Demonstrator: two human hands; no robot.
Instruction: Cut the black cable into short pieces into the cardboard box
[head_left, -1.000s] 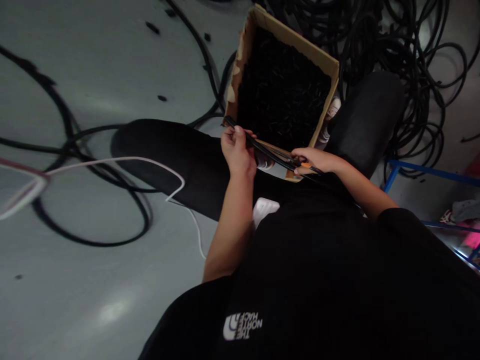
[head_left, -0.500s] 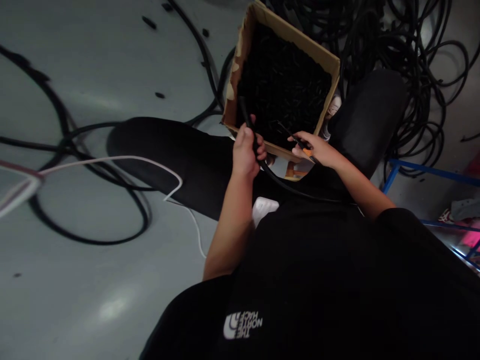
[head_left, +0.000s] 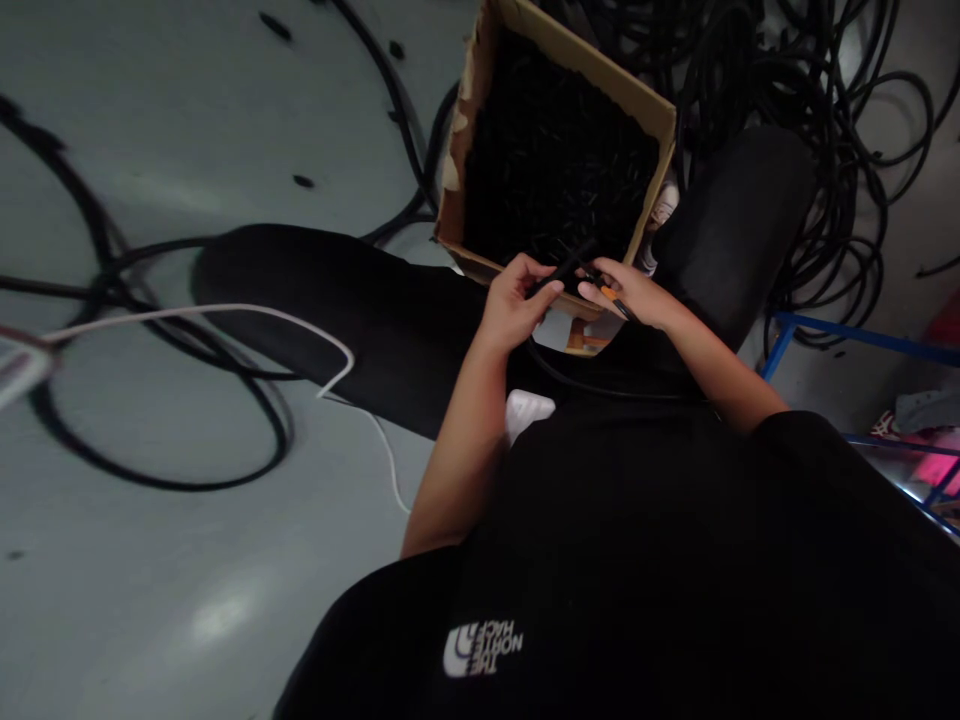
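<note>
My left hand (head_left: 516,308) is closed on a black rubber hose (head_left: 564,266), pinching it near its end over the near edge of the cardboard box (head_left: 660,108). The hose curves back under my hand towards my lap. In my right hand (head_left: 628,290) is a slim hand tool with orange-and-black handles (head_left: 610,294). Its dark tip meets the hose end or lies close to it; the exact contact is too dark to make out. Beneath both hands, the box holds many short black pieces (head_left: 562,150).
Tangled black hoses (head_left: 817,90) lie on the floor at the upper right. More hose loops (head_left: 187,486) lie at the left, near a white cable (head_left: 247,308). A blue metal frame (head_left: 784,345) stands at the right. My legs (head_left: 322,310) flank the box.
My left hand has shifted right and turned, swinging the hose end from upright to pointing right, next to the tool. My right hand has stayed nearly in place.
</note>
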